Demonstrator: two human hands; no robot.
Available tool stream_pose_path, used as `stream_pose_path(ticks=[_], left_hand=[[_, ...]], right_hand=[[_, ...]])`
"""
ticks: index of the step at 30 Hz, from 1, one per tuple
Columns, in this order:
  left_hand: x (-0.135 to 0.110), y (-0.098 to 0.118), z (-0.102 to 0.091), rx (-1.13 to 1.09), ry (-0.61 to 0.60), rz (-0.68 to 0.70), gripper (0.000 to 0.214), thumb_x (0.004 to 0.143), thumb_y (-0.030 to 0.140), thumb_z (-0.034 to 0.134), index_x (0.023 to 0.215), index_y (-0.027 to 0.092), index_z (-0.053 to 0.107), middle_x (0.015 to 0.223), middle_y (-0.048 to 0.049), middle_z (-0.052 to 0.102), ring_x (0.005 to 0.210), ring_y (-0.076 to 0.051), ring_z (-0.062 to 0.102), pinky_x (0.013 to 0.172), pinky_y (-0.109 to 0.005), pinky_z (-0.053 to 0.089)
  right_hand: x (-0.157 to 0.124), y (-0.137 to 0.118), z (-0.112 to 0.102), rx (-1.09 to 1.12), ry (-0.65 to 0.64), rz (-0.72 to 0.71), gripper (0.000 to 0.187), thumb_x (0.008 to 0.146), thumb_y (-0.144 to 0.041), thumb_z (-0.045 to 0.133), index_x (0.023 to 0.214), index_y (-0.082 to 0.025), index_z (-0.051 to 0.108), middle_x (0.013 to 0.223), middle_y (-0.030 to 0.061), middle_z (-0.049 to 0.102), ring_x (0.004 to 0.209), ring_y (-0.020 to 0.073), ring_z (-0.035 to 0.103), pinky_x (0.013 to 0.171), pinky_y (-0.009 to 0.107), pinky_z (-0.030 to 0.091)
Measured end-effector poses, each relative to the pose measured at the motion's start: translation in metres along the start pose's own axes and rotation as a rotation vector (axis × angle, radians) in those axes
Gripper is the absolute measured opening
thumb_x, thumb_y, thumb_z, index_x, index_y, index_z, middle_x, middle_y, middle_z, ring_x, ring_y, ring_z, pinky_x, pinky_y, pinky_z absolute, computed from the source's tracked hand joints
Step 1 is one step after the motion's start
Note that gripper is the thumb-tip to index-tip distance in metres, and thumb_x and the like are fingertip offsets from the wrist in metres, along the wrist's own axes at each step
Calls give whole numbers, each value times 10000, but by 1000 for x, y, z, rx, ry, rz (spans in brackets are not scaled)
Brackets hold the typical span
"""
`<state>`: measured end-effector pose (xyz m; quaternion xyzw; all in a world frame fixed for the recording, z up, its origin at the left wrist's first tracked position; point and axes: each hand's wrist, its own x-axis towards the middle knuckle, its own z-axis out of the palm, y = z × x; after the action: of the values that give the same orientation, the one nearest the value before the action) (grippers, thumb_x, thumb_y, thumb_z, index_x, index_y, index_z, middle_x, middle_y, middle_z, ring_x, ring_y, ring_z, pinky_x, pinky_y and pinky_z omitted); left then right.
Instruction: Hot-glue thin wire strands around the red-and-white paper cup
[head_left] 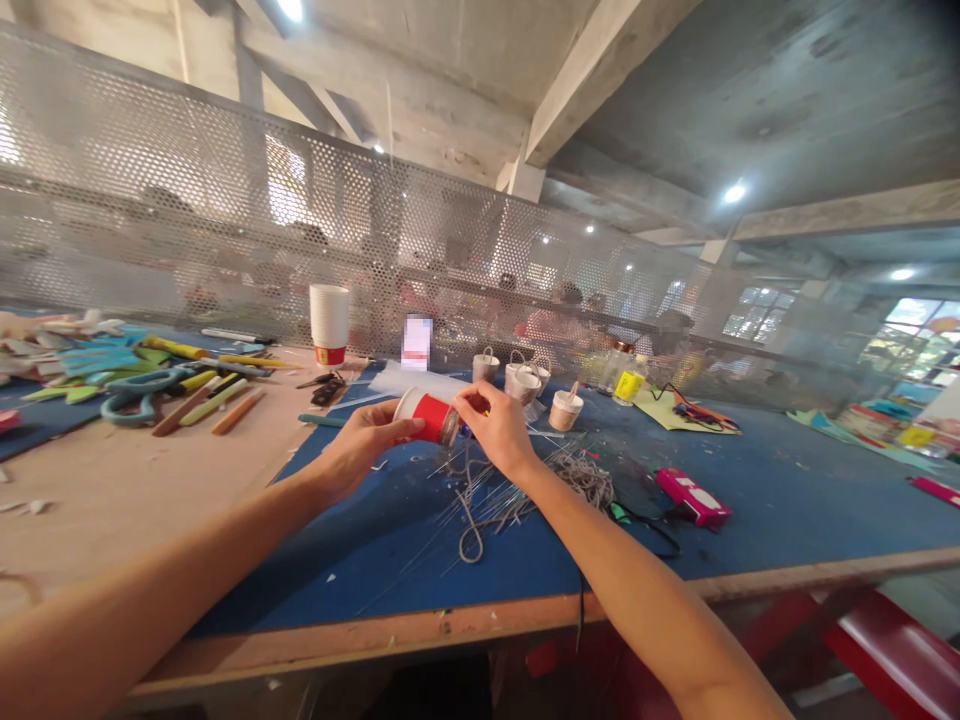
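Note:
My left hand (367, 440) grips a red paper cup (431, 416) with a white rim, tipped on its side above the table. Grey cord (450, 428) is wound around the cup's right end, the base. There my right hand (491, 420) has its fingers pinched together at the cord. A small blue and yellow bit shows by those fingers, too small to name. Below, a length of cord hangs in a loop (471, 545) beside a tangled cord pile (585, 478) and thin, clear sticks. Cord-wrapped cups (486, 366) with loop handles stand behind my right hand.
A stack of white cups (330, 320) rises by the perforated metal screen (187, 190). Blue-handled scissors (139, 395) and several pens or tools lie left. A lit phone (417, 343) leans behind the cup. A pink box (691, 497) with a cable and a yellow-labelled bottle (628, 383) are right.

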<state>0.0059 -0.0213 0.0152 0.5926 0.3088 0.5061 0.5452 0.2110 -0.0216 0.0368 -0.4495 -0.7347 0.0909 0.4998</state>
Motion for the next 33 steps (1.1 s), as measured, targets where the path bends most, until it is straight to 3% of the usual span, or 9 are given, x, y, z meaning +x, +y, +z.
stream_pose_path(ticks=[14, 33], left_hand=[[-2, -1, -2, 19, 1, -23, 309, 713, 395, 860, 947, 194, 836, 961, -102, 837, 865, -288, 748, 819, -398, 554], [-1, -4, -5, 33, -58, 1, 299, 763, 383, 833, 1004, 206, 835, 1038, -98, 841, 952, -305, 761, 928, -424, 542]], right_hand=[[2, 4, 0, 85, -40, 73, 113, 893, -262, 658, 786, -224, 664, 722, -24, 725, 689, 144, 704, 708, 247, 534], [5, 8, -1, 136, -71, 173, 121, 848, -274, 671, 737, -232, 648, 698, -21, 742, 704, 178, 736, 709, 268, 553]])
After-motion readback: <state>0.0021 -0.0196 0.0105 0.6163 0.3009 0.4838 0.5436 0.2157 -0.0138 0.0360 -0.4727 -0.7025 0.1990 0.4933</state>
